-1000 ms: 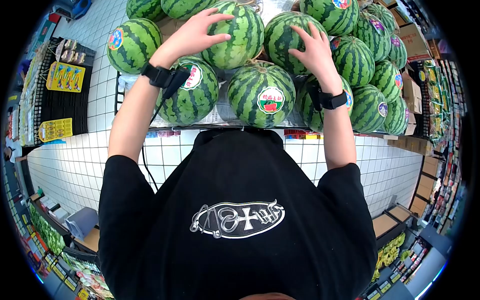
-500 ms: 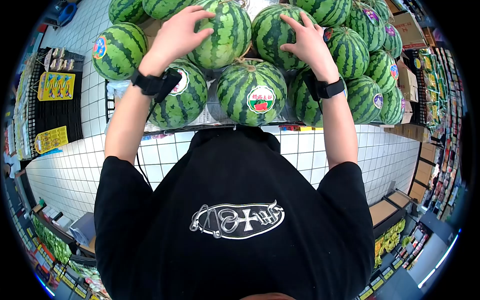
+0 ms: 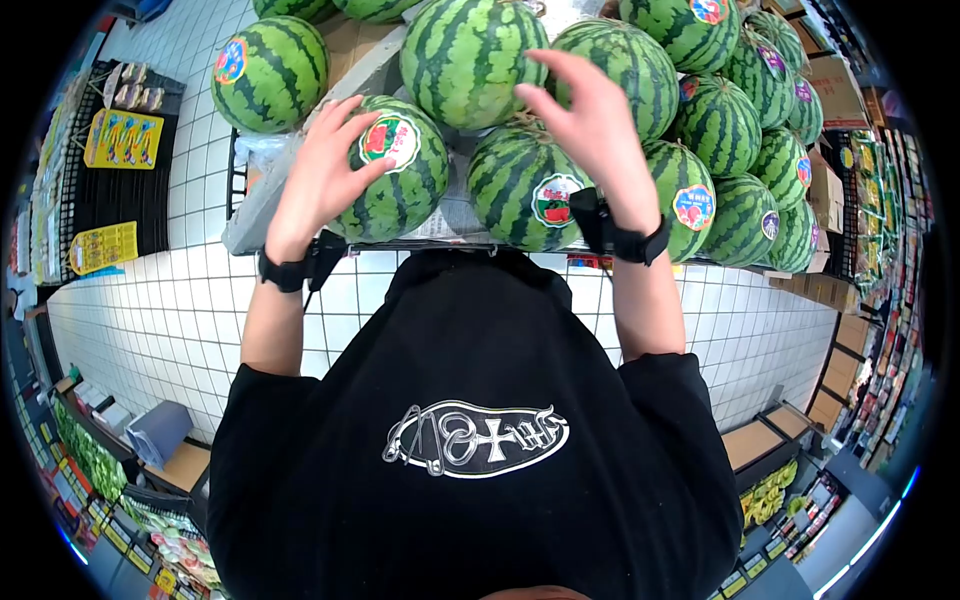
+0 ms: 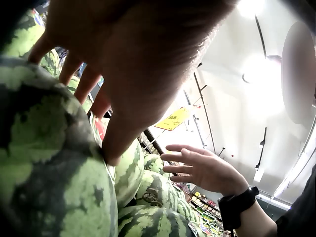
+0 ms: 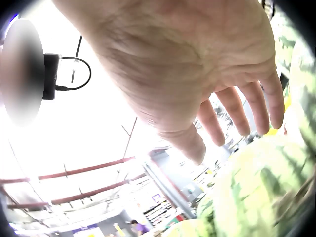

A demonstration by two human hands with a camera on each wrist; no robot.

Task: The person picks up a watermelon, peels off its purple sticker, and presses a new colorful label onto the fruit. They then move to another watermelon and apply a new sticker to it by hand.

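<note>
The left hand [image 3: 325,170] is open, its fingers spread over the labelled watermelon [image 3: 395,190] at the front left of the surface; if it touches the rind, I cannot tell. The right hand [image 3: 592,120] is also open, it hovers above the front middle watermelon [image 3: 505,190], near the big watermelon [image 3: 465,65] behind.

White tiled floor [image 3: 130,335] (dark-lined, like a grid), stocked shelves [image 3: 903,215] alongside, bright lights [image 4: 266,86] overhead.

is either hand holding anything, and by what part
Nothing is held: the left hand is open at a watermelon, the right hand is open.
</note>
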